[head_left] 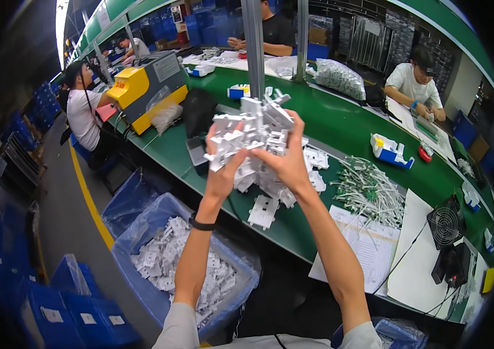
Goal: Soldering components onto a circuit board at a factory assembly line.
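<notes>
Between my two raised hands is a loose heap of white moulded plastic parts [252, 131], held above the green bench [168, 157]. My left hand [222, 176] closes on the heap's left side, its thumb toward the middle. From the right, my right hand [291, 166] grips the same heap with its thumb across the front. More white plastic parts [264, 210] lie on the bench just beneath. At the lower left, a blue plastic-lined bin [127, 250] holds many similar parts. A bundle of white cables with green ends [369, 192] lies right of my right hand.
A metal post [252, 46] rises behind the heap. On the left stands a yellow and grey machine [151, 87]. Printed sheets [369, 247], a black fan [446, 222] and a blue-white tray [391, 152] lie on the right. Several people sit along the bench.
</notes>
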The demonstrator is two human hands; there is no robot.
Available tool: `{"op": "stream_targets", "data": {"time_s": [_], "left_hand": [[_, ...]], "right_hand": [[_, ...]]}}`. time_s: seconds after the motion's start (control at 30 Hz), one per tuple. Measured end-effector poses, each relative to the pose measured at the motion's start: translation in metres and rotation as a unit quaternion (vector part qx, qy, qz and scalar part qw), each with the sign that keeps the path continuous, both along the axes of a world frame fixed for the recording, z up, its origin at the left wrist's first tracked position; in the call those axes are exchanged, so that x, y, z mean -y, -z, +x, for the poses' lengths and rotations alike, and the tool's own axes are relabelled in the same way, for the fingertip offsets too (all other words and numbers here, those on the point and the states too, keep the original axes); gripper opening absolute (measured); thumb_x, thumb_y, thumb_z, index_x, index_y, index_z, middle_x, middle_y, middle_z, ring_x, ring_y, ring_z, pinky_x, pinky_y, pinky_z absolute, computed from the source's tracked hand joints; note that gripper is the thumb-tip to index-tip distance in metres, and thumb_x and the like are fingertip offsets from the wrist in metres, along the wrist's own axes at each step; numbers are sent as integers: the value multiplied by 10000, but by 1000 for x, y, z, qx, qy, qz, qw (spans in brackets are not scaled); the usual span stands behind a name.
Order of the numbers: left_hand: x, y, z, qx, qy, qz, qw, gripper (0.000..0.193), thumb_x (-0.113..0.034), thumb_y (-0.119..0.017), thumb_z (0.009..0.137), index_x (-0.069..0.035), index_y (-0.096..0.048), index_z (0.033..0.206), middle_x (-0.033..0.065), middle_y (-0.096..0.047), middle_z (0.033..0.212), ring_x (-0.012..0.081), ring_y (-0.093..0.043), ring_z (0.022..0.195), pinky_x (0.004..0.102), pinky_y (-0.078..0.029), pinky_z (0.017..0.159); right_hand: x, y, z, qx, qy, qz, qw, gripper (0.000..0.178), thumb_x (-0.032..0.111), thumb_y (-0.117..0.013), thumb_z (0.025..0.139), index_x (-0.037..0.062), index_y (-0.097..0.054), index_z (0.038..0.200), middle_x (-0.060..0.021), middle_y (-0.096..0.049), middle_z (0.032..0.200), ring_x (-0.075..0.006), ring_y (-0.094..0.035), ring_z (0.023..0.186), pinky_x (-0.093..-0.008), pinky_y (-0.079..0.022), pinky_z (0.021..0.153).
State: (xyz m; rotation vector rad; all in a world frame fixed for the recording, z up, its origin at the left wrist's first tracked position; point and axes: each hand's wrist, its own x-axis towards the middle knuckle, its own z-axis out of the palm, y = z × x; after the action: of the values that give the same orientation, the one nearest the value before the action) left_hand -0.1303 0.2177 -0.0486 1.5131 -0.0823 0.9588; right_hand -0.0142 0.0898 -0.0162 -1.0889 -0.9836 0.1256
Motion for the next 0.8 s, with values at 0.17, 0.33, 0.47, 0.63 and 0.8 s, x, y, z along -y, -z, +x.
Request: {"op": "stream_targets", "data": {"time_s": [0.17, 0.33, 0.47, 0.63, 0.8], "left_hand": [[-30, 14, 62, -31, 55, 31, 998, 707, -150, -617, 981, 22, -237, 1552, 110, -493, 1507, 200, -430, 1376, 337, -282, 1171], [-51, 32, 78, -53, 36, 23, 998, 798, -162, -645, 881, -23, -280, 1576, 100, -378, 1576, 216, -314, 1464, 358, -198, 1219], [-59, 40, 81, -17, 47, 7, 999, 881, -112, -709, 889, -45, -192, 1600, 144, -387, 1529, 222, -391, 1400, 368, -297, 1173], [-76, 41, 85, -45, 4, 91, 995, 877, -129, -730, 878, -41, -235, 1597, 140, -441, 1487, 215, -431, 1358, 348, -325, 1147], [-85, 45, 93, -41, 5, 35, 999, 680, -153, -702, 903, 3, -422, 1503, 102, -593, 1302, 178, -552, 1193, 313, -404, 1063]], "right_hand": [[-7, 17, 29, 6, 128, -20, 991, 972, 94, -870, 729, 82, -248, 1476, -181, -542, 1321, -271, -580, 1197, -375, -460, 1040], [-25, 33, 35, 4, 180, -69, 981, 929, 57, -831, 760, 85, -246, 1481, -226, -549, 1331, -301, -573, 1218, -388, -447, 1060], [-25, 40, 40, 46, 186, -111, 975, 918, 108, -829, 772, 88, -253, 1487, -244, -530, 1352, -330, -583, 1217, -408, -461, 1053], [-18, 43, 41, 125, 210, -149, 958, 934, 128, -815, 781, 94, -238, 1515, -259, -510, 1381, -357, -588, 1219, -425, -463, 1059], [-6, 44, 42, 96, 158, -187, 965, 950, 122, -798, 789, 121, -219, 1542, -259, -505, 1397, -361, -591, 1208, -422, -460, 1052]]}}
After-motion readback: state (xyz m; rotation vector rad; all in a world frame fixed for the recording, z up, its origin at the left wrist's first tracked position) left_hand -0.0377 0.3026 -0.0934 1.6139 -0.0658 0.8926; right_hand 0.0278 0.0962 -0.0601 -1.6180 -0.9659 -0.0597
